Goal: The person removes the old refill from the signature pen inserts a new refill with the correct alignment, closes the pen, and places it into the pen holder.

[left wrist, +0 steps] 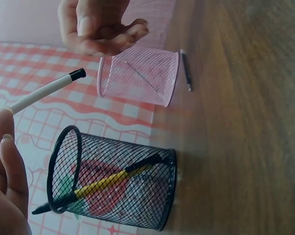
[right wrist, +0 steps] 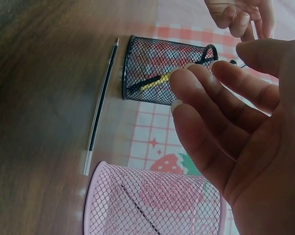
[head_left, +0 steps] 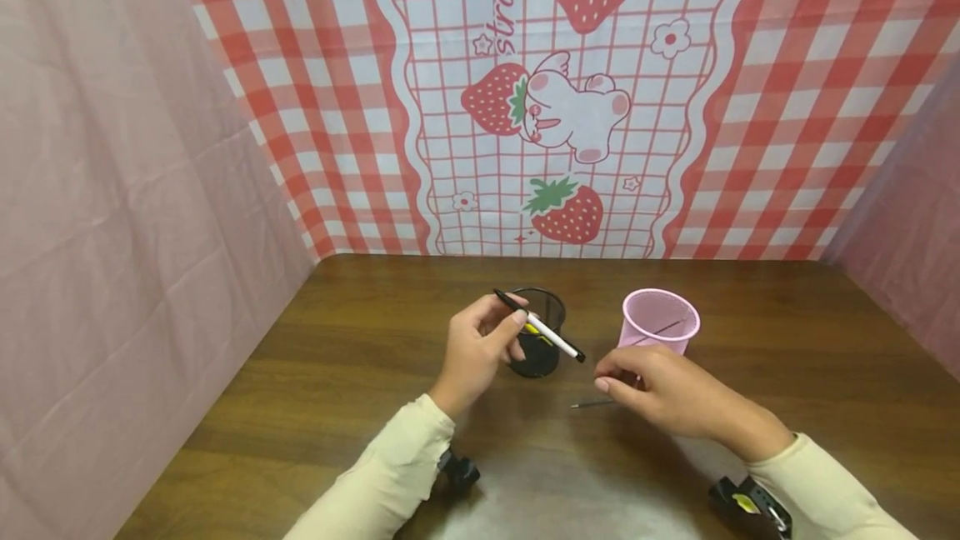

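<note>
My left hand (head_left: 471, 350) pinches a white pen (head_left: 553, 338) with black ends, tilted down to the right in front of the black mesh pen holder (left wrist: 137, 205). A yellow-and-black pen (left wrist: 102, 184) leans inside that holder. To its right, my right hand (head_left: 667, 388) hovers near the pink mesh pen holder (head_left: 624, 325), fingers loosely bent and nothing between them. Beneath this hand a pen refill (right wrist: 102, 105), clear with a dark core, lies on the table. Another thin dark stick (left wrist: 143, 77) slants inside the pink holder.
Brown wood-grain table (head_left: 300, 390) under both holders. A red-and-white checked cloth (head_left: 337, 148) with strawberries hangs behind it, and pink cloth (head_left: 135, 215) borders the sides. Black wrist cameras (head_left: 459, 472) sit below both sleeves.
</note>
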Demonstrator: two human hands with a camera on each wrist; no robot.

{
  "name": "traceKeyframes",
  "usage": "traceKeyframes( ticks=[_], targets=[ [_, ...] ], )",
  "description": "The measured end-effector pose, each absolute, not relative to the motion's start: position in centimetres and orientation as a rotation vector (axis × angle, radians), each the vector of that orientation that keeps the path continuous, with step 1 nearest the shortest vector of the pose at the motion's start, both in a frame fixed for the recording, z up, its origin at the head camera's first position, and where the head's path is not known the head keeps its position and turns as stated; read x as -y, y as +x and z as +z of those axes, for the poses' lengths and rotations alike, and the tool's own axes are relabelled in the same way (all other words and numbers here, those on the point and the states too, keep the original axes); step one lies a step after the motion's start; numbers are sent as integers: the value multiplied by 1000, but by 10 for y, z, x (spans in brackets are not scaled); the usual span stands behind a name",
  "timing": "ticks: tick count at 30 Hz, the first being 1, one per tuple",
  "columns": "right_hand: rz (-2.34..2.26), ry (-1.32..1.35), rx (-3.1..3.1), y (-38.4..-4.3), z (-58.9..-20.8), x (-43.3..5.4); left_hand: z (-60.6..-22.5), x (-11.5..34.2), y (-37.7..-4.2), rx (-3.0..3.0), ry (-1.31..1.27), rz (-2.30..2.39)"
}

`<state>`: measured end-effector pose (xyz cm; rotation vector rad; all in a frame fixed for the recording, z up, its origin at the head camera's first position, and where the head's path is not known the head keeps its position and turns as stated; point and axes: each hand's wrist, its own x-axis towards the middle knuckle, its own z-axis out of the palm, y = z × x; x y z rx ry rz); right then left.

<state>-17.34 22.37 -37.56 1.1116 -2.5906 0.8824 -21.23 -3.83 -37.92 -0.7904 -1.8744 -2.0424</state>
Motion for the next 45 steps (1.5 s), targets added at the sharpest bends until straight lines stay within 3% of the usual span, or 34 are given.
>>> traceKeyframes(
  ticks=[33, 45],
  targets=[
    [775, 1209, 2604, -173, -380, -223, -380, 57, -228, 1697, -568, -2050],
    [822, 1151, 2645, -173, -380, -224, -379, 58, -231, 1803, -596, -2006]
  ],
)
